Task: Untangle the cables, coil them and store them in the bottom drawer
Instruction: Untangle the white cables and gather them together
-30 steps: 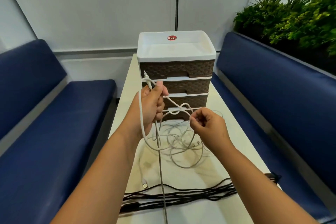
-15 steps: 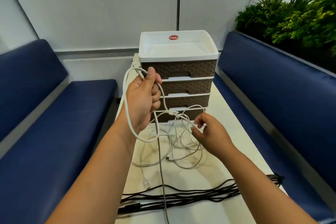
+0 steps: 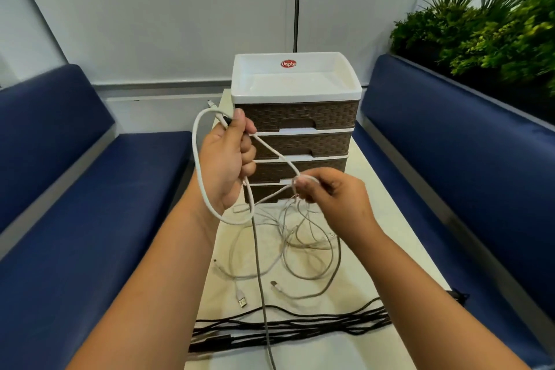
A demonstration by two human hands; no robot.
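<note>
My left hand (image 3: pixel 226 159) is raised, fist curled round a white cable (image 3: pixel 196 171) that loops beside my wrist. My right hand (image 3: pixel 333 198), lower and just right of it, pinches the same cable's strands. More pale cables (image 3: pixel 300 249) sprawl on the table (image 3: pixel 390 249) below, before the drawer unit (image 3: pixel 295 117); black cables (image 3: pixel 300 324) lie nearest me.

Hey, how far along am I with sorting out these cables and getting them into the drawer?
Early on. Nothing looks stored: the bottom drawer appears shut. In hand: your left hand grips a white cable with one loop formed, and your right hand pinches it further along. Left: the pale cables tangled on the table and the black cable nearer you need coiling and storing.
</note>
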